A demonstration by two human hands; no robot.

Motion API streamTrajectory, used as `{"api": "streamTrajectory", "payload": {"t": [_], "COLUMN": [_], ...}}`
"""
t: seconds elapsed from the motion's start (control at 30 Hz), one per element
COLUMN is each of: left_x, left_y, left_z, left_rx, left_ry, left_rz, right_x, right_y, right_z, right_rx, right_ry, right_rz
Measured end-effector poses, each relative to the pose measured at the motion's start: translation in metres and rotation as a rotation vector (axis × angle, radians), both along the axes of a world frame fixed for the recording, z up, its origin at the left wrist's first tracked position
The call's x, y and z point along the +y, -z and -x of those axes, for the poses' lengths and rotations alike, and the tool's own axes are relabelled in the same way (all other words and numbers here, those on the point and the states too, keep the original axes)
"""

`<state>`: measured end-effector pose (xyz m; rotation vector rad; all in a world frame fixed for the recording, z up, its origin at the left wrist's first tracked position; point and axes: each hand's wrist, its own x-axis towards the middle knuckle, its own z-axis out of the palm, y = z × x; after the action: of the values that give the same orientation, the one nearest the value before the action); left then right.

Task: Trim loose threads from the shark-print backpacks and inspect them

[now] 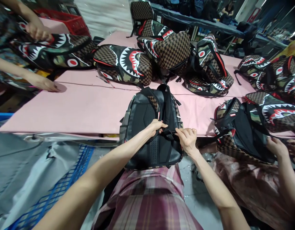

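A black-backed backpack (140, 147) leans against the near edge of the pink table, its back panel and shoulder straps facing me. My left hand (157, 126) is closed on a black shoulder strap (170, 111) near the middle of the panel. Just to the right, my right hand (187, 138) pinches a thin dark piece that looks like the strap's webbing end. A short dark length runs taut between the two hands. The exact buckle or fitting under my fingers is too small to make out.
Several shark-mouth checkered backpacks (124, 64) lie across the back of the pink table (73, 108). At the left, a co-worker's hand (43, 82) rests on the table edge. At the right, another person's hand (277, 147) handles a backpack (247, 137). A red crate (63, 19) stands behind.
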<state>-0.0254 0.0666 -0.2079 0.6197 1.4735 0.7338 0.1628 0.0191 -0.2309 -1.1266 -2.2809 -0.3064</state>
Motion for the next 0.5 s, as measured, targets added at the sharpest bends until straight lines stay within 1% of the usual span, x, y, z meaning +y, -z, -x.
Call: {"api": "streamTrajectory", "payload": {"t": [0.1,0.17,0.23,0.3,0.37,0.4,0.43,0.5], "left_x": [0.0,0.0,-0.001,-0.002,-0.004,-0.005,-0.006,-0.007], "left_y": [0.0,-0.001,-0.002,-0.004,-0.005,-0.005,-0.005,-0.005], "left_z": [-0.001,-0.001,-0.001,0.002,0.004,0.006,0.006,0.006], "left_rx": [0.007,0.009,0.008,0.004,-0.01,-0.02,-0.032,-0.061], "left_ry": [-0.006,-0.008,-0.011,-0.018,-0.025,-0.027,-0.029,-0.034], "left_rz": [-0.003,-0.005,-0.007,-0.008,-0.008,-0.008,-0.007,-0.002], "right_x": [-0.001,-0.001,0.001,0.002,0.001,-0.002,-0.006,-0.016], "right_y": [0.0,0.0,0.0,0.0,-0.001,-0.002,-0.002,-0.001], "right_z": [0.004,0.008,0.01,0.006,-0.003,-0.008,-0.011,-0.011], "right_rx": [-0.033,0.014,0.185,0.488,0.801,0.901,0.942,0.889], "right_ry": [-0.039,-0.042,-0.009,0.074,0.186,0.238,0.269,0.247], "right_rz": [0.022,0.068,0.157,0.274,0.393,0.455,0.524,0.662]}}
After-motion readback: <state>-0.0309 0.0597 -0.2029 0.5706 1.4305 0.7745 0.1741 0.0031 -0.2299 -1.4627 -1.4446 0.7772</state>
